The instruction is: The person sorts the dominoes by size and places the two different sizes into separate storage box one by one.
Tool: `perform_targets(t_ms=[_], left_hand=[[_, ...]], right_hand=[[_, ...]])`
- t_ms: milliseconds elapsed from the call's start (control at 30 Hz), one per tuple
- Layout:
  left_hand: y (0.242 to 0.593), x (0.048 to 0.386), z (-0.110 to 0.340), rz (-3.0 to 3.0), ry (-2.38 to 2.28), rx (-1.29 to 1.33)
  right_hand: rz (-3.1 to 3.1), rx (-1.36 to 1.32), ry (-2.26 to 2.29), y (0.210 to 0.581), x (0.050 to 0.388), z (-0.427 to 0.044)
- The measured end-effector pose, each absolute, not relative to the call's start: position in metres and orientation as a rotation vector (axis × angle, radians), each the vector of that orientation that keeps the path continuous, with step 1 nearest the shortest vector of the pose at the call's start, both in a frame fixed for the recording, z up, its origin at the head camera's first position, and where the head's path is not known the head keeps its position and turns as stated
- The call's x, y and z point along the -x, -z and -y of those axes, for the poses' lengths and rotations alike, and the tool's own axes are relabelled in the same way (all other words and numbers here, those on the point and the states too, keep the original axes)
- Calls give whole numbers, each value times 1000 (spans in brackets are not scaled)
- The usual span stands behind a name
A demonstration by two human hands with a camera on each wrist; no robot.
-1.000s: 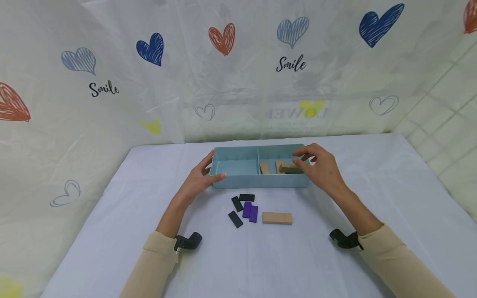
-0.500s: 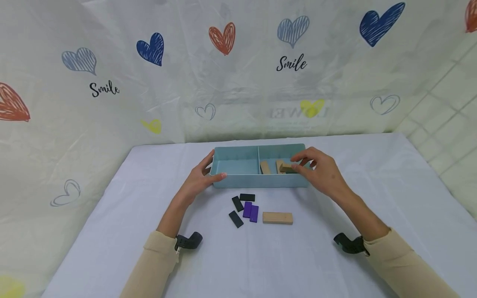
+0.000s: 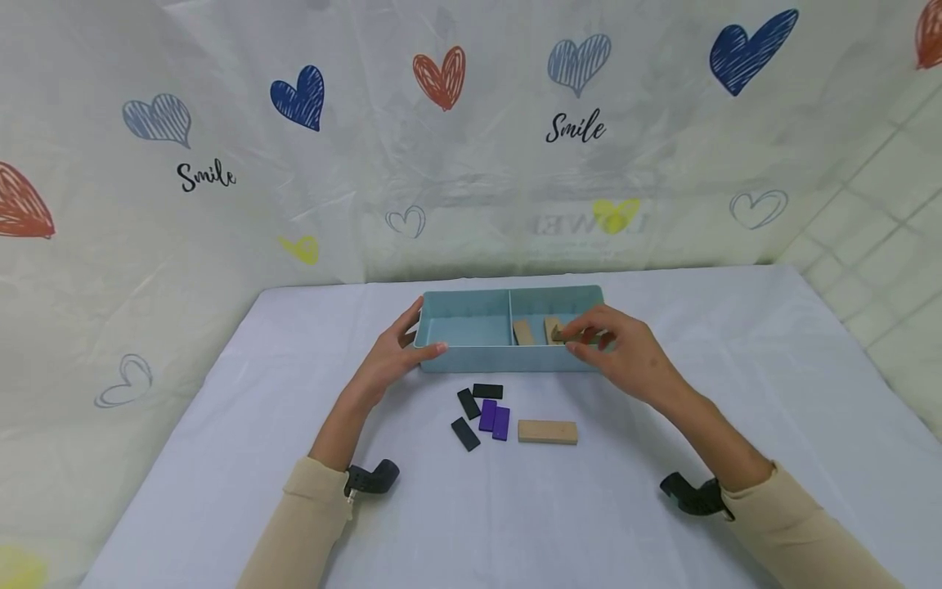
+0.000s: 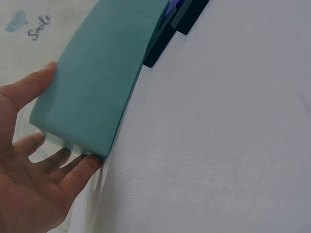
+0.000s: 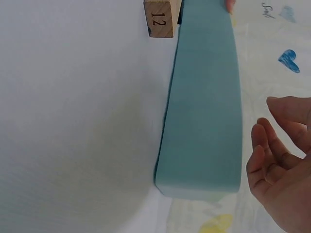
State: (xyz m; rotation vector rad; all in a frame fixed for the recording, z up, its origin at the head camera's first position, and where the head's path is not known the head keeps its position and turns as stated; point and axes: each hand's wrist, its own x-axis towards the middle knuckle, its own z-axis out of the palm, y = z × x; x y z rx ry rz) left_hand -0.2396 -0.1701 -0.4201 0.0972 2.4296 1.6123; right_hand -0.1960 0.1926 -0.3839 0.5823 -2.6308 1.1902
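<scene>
A light blue two-compartment box (image 3: 513,358) stands at the back of the table. My left hand (image 3: 388,353) grips its left end, thumb over the front rim and fingers against the end wall; the left wrist view shows the same hold (image 4: 46,179). Over the right compartment hovers my right hand (image 3: 625,348), fingers bent and thumb apart. In the right wrist view nothing shows between those fingers (image 5: 257,138). Inside that compartment lie a wooden block (image 3: 523,332) and another wooden block (image 3: 552,329); a further piece by the fingertips is mostly hidden.
In front of the box lie black tiles (image 3: 465,433), two purple tiles (image 3: 500,423) and a wooden block (image 3: 547,432), whose end carries the number 12 in the right wrist view. The left compartment (image 3: 466,319) shows only its blue floor. A printed cloth (image 3: 471,147) hangs behind.
My right hand has come down and slightly left over the right compartment, and now covers most of the upper wooden block there. The left hand and the box have stayed put.
</scene>
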Motion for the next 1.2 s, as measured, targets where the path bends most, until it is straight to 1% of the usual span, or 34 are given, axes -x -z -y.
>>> perform_targets(t_ms=[733, 1200], left_hand=[[421, 240, 171, -2422, -1617, -99], [422, 241, 171, -2419, -1635, -110]], right_hand=[[2701, -751, -1156, 397, 187, -189], [2769, -780, -1178, 401, 181, -185]])
